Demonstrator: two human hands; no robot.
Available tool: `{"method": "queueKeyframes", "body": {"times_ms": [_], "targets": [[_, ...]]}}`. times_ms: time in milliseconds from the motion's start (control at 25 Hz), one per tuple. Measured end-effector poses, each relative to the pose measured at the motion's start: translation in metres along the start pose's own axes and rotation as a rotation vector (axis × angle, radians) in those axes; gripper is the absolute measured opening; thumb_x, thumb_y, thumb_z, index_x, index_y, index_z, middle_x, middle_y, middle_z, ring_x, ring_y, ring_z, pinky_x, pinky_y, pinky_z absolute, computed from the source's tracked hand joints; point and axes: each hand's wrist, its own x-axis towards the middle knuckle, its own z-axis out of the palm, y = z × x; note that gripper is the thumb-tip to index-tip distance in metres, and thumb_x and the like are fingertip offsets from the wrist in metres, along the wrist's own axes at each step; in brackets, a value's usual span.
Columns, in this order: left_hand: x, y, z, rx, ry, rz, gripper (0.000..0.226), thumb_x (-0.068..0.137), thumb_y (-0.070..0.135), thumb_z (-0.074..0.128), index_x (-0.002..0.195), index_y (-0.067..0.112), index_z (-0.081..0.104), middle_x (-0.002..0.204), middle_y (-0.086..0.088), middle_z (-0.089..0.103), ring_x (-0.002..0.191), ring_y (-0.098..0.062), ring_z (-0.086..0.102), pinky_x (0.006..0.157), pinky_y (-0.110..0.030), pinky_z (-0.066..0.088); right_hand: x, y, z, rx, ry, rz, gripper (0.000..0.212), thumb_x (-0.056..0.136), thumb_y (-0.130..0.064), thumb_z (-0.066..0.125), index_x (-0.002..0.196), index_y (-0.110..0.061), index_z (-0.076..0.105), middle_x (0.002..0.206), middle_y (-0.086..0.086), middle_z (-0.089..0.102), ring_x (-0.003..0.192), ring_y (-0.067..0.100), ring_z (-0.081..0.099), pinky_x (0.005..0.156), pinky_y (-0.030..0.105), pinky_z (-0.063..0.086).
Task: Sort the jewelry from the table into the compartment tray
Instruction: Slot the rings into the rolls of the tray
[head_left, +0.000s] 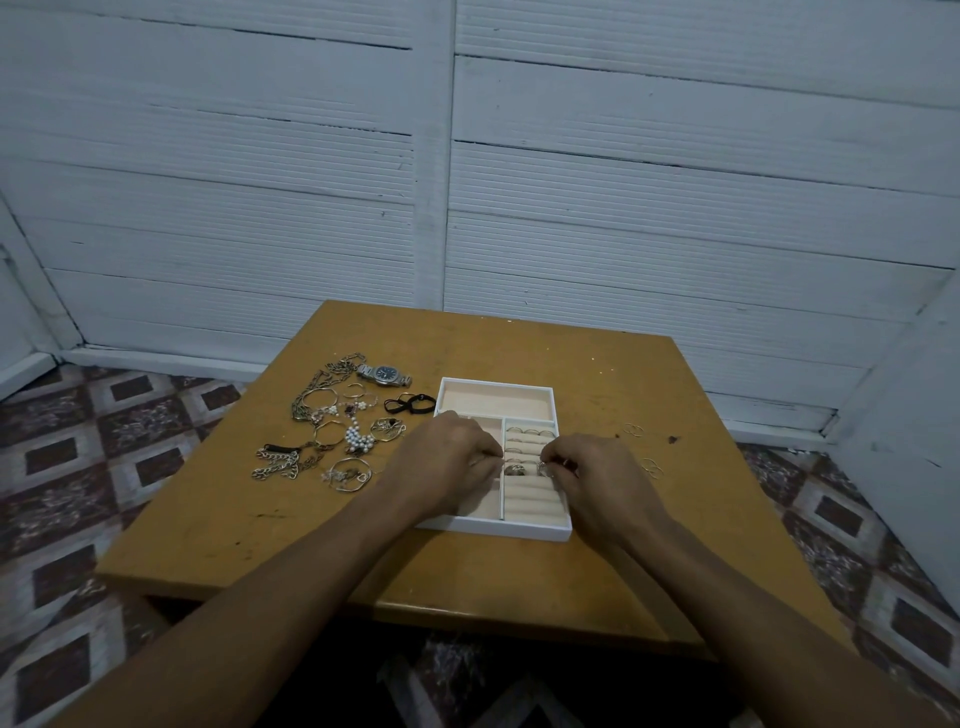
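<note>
A white compartment tray (496, 387) with a pale pink lining sits mid-table. Its right section is a ring holder of padded rolls (532, 501) with several rings slotted in the upper rows. My right hand (589, 475) pinches a silver ring (544, 467) over the ring rows. My left hand (447, 457) lies over the tray's left compartment, fingers curled at the ring section's edge; what they hold is hidden. A heap of chains, bracelets and a pearl piece (358, 439) lies left of the tray, with a silver watch (384, 374) and a black band (410, 404).
The table (519, 577) is ochre wood with worn spots. Thin hoop rings (634, 429) and another pair of hoops (652, 467) lie right of the tray. A white panelled wall stands behind, and patterned floor tiles surround the table.
</note>
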Motion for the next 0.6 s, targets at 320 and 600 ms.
{"method": "queueKeyframes", "body": {"times_ms": [320,600], "targets": [[0.001,0.004,0.003,0.013,0.000,-0.024,0.026,0.090,0.037,0.057,0.102,0.023,0.075,0.098,0.004,0.073,0.091,-0.015,0.060,0.079,-0.034,0.049,-0.006,0.002,0.005,-0.099,0.022,-0.020,0.022,0.094,-0.027,0.055,0.106,-0.022,0.072,0.103,-0.004,0.069,0.096,0.016,0.055,0.079,0.033,0.048],[0.005,0.013,0.005,0.000,-0.014,-0.013,0.025,0.090,0.031,0.055,0.098,0.020,0.076,0.095,0.001,0.073,0.090,-0.019,0.058,0.077,-0.034,0.047,-0.008,0.001,0.007,-0.112,0.027,-0.015,0.021,0.093,-0.022,0.054,0.105,-0.020,0.071,0.100,-0.003,0.067,0.095,0.017,0.054,0.081,0.033,0.045]]}}
